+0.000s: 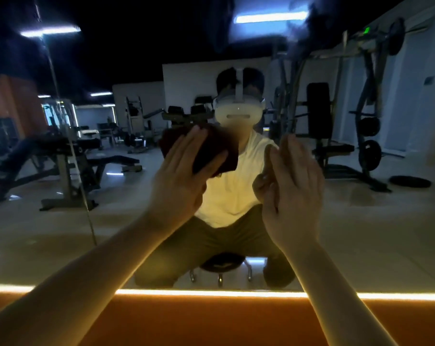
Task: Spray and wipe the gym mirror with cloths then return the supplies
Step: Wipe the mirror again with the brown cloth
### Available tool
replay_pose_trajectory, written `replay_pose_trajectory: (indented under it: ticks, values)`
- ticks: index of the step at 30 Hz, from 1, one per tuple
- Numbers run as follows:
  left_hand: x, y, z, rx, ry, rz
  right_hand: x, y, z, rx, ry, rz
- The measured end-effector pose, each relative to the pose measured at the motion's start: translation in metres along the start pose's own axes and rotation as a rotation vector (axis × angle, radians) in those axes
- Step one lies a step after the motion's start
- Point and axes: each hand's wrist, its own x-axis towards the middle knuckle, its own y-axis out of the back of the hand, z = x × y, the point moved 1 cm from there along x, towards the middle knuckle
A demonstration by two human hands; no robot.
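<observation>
A dim gym fills the mirror [361,221] here: benches, a weight rack, ceiling strip lights, and a glowing amber strip [211,293] running along the glass's lower edge. Both arms are up at the glass. The left hand [179,176] is spread flat, pressing a dark red cloth [216,151] against the mirror, fingers extended over it rather than curled around it. The right hand [293,196] is open too, palm to the glass, fingers straight; whether a second cloth sits under it, I cannot tell. In the reflection, the person sits on a small stool [221,264].

So we look to be mid-wipe: cloth on the glass, with the central patch being worked. I can't judge from here how much of the mirror is already clean. No spray bottle is in view, nor any bucket, caddy or other container, so nothing to report on contents. Returning the supplies appears to be still ahead.
</observation>
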Motion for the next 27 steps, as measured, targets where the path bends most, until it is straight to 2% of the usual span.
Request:
replay_pose_trajectory:
  ticks: [2,6,9,12,15,18,20,24,27]
  values:
    - [-0.008,-0.005,0.024,-0.094,0.059,0.018,0.004,-0.002,-0.003,0.006,0.03,-0.028]
    - [-0.034,-0.012,0.04,-0.1,-0.227,-0.192,0.018,0.0,-0.01,-0.004,0.062,-0.095]
    - [-0.002,0.003,0.019,0.009,-0.35,-0.166,0.041,0.007,-0.011,-0.019,0.116,-0.078]
    - [0.063,0.02,-0.019,0.038,-0.201,-0.114,0.081,0.012,-0.01,-0.04,0.167,-0.036]
    - [0.125,0.033,-0.056,0.037,-0.015,0.012,0.123,0.017,-0.012,-0.075,0.183,-0.014]
    - [0.138,0.032,-0.048,0.015,0.031,0.051,0.156,0.024,-0.018,-0.168,0.142,-0.005]
    - [0.116,0.025,-0.034,-0.015,-0.103,-0.016,0.175,0.027,-0.02,-0.253,0.079,-0.054]
    - [0.07,0.028,-0.034,0.088,-0.517,-0.244,0.196,0.023,-0.021,-0.349,-0.03,-0.155]
    - [0.091,0.037,-0.06,0.156,-0.494,-0.249,0.195,0.023,-0.019,-0.409,-0.03,-0.224]
